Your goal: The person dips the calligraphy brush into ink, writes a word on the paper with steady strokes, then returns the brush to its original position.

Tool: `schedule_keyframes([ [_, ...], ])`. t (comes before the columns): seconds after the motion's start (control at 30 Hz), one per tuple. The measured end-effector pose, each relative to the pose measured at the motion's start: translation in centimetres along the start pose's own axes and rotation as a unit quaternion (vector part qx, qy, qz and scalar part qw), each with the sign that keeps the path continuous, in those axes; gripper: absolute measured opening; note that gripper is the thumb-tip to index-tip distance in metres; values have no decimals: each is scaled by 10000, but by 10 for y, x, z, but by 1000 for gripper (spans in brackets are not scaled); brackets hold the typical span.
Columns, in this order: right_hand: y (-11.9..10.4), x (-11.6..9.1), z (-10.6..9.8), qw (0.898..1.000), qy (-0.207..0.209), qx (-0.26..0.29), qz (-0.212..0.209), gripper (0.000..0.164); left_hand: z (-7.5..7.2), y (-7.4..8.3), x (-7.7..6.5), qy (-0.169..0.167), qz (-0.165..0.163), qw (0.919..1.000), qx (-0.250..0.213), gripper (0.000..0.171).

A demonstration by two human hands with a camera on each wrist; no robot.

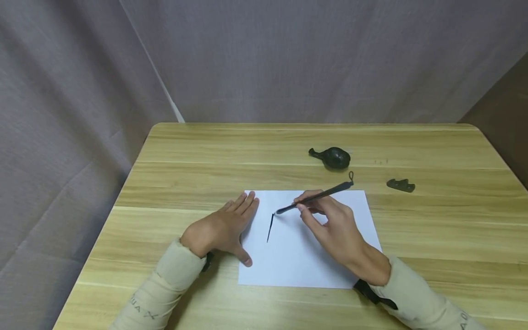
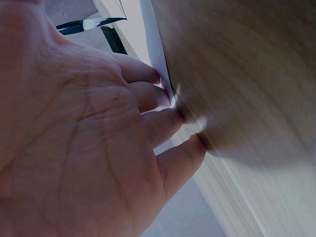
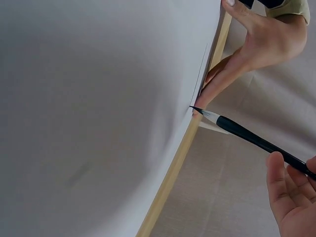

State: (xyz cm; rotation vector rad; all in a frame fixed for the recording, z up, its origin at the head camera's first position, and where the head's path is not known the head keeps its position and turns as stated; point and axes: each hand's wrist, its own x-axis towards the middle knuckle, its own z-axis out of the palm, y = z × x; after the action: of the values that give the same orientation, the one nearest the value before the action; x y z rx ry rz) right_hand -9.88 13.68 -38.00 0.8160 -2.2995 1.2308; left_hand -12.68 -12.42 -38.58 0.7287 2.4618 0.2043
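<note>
My right hand (image 1: 336,227) pinches a dark-handled writing brush (image 1: 317,196) between thumb and fingers, its looped end pointing up and to the right. In the right wrist view the brush (image 3: 256,140) has white bristles with a black, inked tip, which meets the paper. A thin black stroke (image 1: 270,228) runs down the left part of the white sheet of paper (image 1: 288,270), and the tip is at its upper end. My left hand (image 1: 222,229) lies spread over the sheet's left edge, fingers straight and thumb apart. Its fingertips press by the paper edge in the left wrist view.
A black, gourd-shaped object (image 1: 335,158) with a narrow neck lies behind the sheet. To its right is a small dark brush rest (image 1: 401,185) with a notched top. The wooden table (image 1: 227,156) ends at a grey curtain (image 1: 288,59) at the back.
</note>
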Motion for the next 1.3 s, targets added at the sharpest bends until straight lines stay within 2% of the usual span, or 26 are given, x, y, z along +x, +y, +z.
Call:
schedule_keyframes([
  [0.43,-1,-6,0,9999,-31,-78,-54,25,0,0,-1,4,19,10000,11,148],
  [1.3,-21,-18,-13,9987,-368,-191,-301,16,-3,0,-1,-59,65,9999,90,148],
])
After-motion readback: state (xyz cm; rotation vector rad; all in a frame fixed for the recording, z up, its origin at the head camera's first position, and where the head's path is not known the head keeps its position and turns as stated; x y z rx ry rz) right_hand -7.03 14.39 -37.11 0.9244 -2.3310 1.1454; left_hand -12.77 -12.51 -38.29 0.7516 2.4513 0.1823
